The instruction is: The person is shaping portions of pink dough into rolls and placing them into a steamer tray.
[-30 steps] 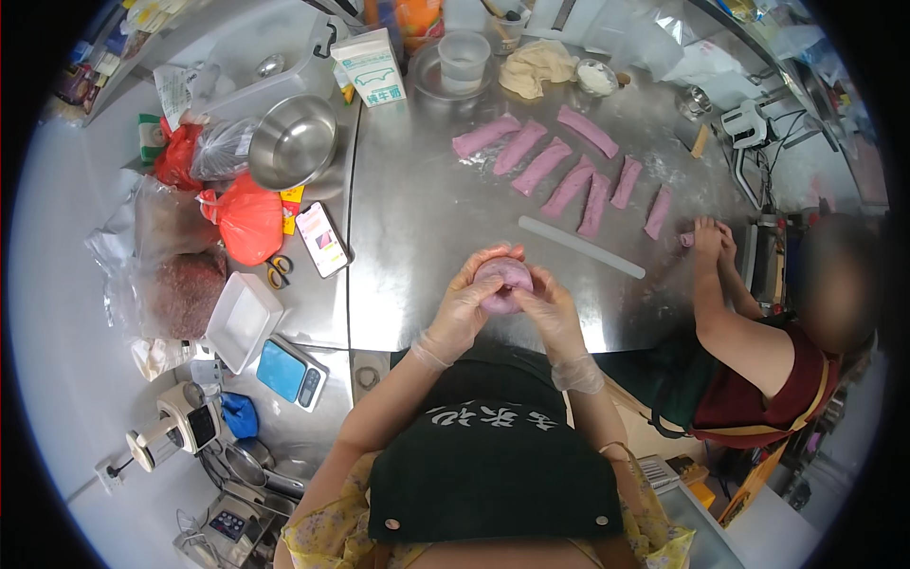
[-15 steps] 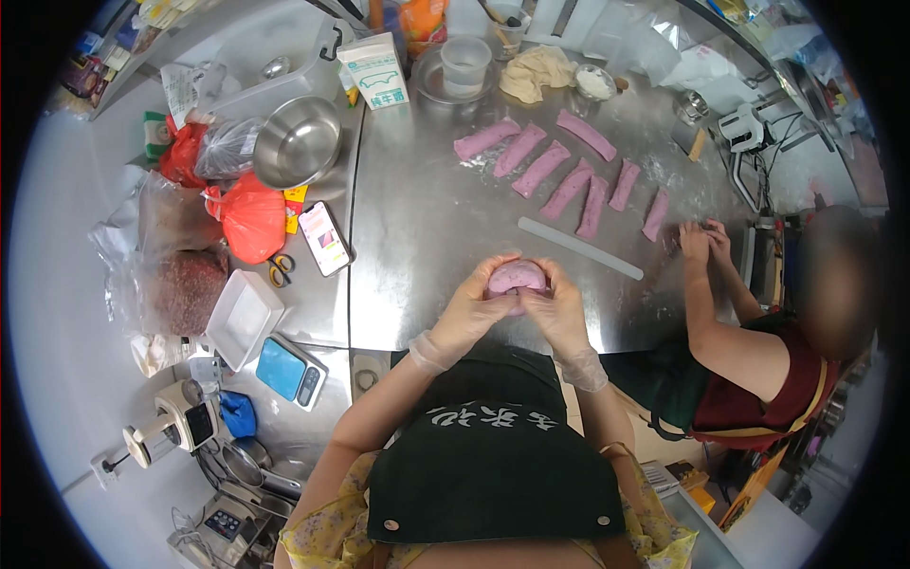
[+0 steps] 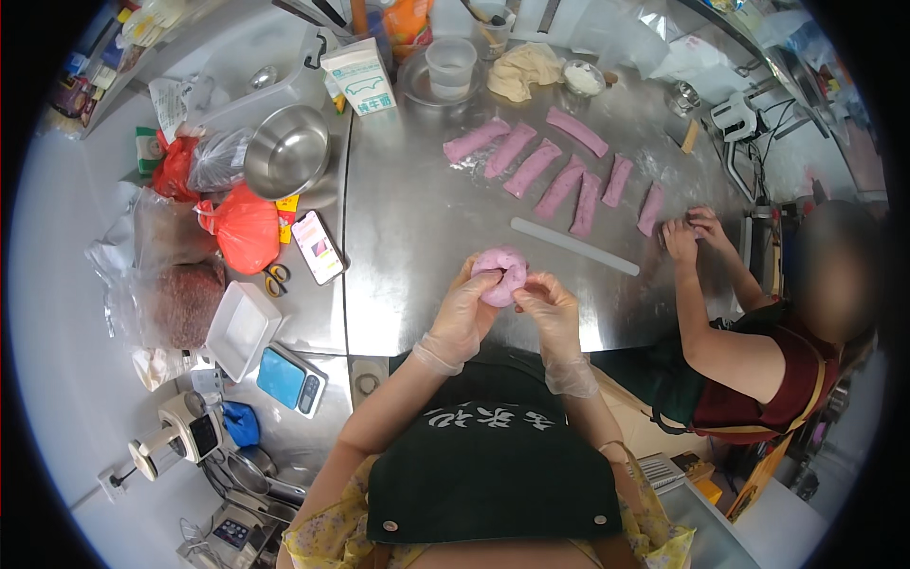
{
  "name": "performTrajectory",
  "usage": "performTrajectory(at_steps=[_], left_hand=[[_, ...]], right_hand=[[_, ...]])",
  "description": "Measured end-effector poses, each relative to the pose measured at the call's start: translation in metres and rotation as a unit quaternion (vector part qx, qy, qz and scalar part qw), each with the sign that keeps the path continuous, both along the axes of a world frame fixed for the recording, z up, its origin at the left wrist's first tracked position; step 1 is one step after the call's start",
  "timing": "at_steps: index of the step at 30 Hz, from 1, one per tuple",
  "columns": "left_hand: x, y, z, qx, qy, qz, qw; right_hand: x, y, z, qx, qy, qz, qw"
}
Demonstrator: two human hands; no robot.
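In clear plastic gloves, my left hand (image 3: 464, 305) grips a pink dough ring (image 3: 508, 263) from its left side, thumb at the hole. The fingers of my right hand (image 3: 550, 308) pinch the ring's lower right edge. The ring is held up above the front of the steel table (image 3: 412, 218). Beyond it lies a pale rolling pin (image 3: 574, 246), and farther back are several pink dough logs (image 3: 533, 169) with dustings of flour around them.
A co-worker (image 3: 730, 360) at the right works at the table edge with both hands (image 3: 681, 242). To my left are a steel bowl (image 3: 286, 152), red bags (image 3: 242, 223), a phone (image 3: 317, 247), scissors (image 3: 276, 279), a white tray (image 3: 242, 330) and a scale (image 3: 282, 376).
The ring has turned from an edge-on, folded look to show its hole from above, and my right fingers have shifted to its edge. The co-worker's hands have shifted slightly.
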State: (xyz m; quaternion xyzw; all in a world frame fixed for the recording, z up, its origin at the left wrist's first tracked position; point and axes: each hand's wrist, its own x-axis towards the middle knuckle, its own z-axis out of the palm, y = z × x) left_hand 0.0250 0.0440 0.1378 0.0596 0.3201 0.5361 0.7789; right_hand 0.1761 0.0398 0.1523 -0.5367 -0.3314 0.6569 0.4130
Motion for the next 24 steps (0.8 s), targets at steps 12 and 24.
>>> performTrajectory(at_steps=[12, 24], left_hand=[[0.012, -0.005, 0.011, 0.010, 0.036, 0.043, 0.998], [0.028, -0.018, -0.004, 0.052, 0.256, 0.046, 0.964]], right_hand=[[-0.013, 0.004, 0.014, 0.019, -0.063, -0.012, 0.998], [0.000, 0.002, 0.010, 0.118, -0.199, 0.027, 0.972]])
